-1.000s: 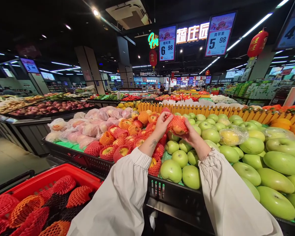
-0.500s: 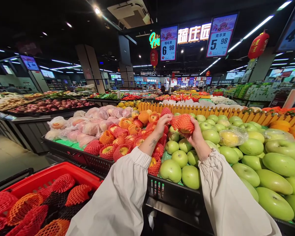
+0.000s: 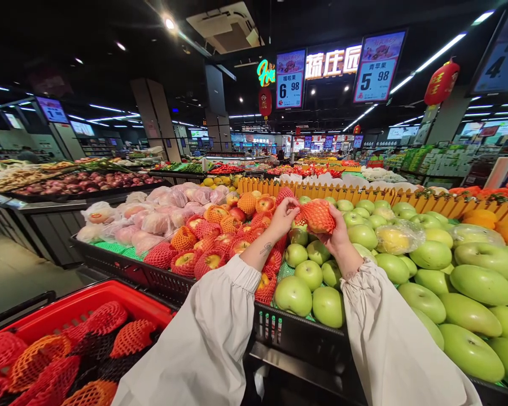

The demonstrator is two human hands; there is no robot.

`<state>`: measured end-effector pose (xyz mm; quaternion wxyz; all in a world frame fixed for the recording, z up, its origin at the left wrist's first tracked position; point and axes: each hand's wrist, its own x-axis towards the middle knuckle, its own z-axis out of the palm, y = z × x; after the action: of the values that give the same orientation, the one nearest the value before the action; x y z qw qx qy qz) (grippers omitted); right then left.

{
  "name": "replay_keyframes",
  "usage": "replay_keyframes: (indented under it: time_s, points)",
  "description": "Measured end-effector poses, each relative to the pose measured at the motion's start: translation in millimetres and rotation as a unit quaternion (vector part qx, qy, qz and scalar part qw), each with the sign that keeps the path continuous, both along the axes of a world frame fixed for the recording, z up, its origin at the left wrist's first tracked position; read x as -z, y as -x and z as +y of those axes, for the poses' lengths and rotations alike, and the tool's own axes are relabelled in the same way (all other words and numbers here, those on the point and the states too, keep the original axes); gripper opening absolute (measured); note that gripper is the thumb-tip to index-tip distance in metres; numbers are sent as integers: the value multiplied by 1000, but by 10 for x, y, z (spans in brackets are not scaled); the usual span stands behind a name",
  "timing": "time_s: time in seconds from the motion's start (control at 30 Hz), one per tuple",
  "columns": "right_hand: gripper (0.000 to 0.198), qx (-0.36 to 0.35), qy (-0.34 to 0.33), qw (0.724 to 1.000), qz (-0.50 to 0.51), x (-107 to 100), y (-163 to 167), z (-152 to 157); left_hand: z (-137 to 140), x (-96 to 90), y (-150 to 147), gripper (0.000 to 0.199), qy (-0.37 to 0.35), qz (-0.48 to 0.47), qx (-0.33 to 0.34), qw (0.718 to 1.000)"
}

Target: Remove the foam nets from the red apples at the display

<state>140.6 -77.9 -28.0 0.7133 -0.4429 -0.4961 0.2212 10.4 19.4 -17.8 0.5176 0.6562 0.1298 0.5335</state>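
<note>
My right hand (image 3: 338, 234) is closed around an apple (image 3: 319, 215) wrapped in a red foam net. The fingers of my left hand (image 3: 284, 219) pinch the left end of that foam net (image 3: 301, 215). Both hands hover above the border between two heaps of fruit. Below and to the left lie red apples (image 3: 212, 260), many in red or orange foam nets. Green apples (image 3: 293, 295) fill the right side, close beneath my right hand.
At the lower left stands a red crate (image 3: 122, 293) holding loose foam nets (image 3: 40, 355) in red, orange and black. Bagged fruit (image 3: 158, 220) lies left of the red apples. A yellow fence-like divider (image 3: 347, 194) runs behind the fruit. Price signs (image 3: 290, 79) hang overhead.
My left fingers have closed into a pinch on the foam net's end, and the net now stretches toward them. My right hand has turned the apple slightly.
</note>
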Motion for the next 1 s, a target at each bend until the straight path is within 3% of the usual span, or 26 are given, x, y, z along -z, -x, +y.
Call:
replay_keyframes:
  time_s: [0.1, 0.27, 0.4, 0.5, 0.57, 0.67, 0.73, 0.83, 1.0]
  points:
    - [66, -63, 41, 992, 97, -3, 24, 1, -20, 18, -26, 17, 1, 11, 23, 1000]
    - [65, -107, 40, 988, 106, 38, -20, 53, 13, 61, -22, 29, 53, -6, -20, 998]
    - [63, -119, 33, 987, 103, 72, -36, 95, 68, 86, -27, 20, 43, 3, -6, 999]
    - [71, -82, 27, 991, 103, 73, -25, 111, 88, 97, -26, 16, 30, 5, 29, 999]
    - [78, -34, 11, 993, 109, 72, -29, 120, 78, 104, -7, 25, 23, 1, 67, 997]
    - [82, 58, -19, 995, 75, 83, -58, 135, 30, 122, 34, 62, 11, 22, 171, 985]
    - [82, 112, -26, 993, 24, 95, -76, 144, -7, 138, 50, 87, 7, 52, 201, 978]
    - [83, 121, -9, 992, -26, 103, -87, 150, -35, 155, 38, 99, 3, 79, 146, 986]
    - [61, 50, -4, 998, -41, 82, -137, 161, -27, 136, -8, 90, 73, 42, 91, 992]
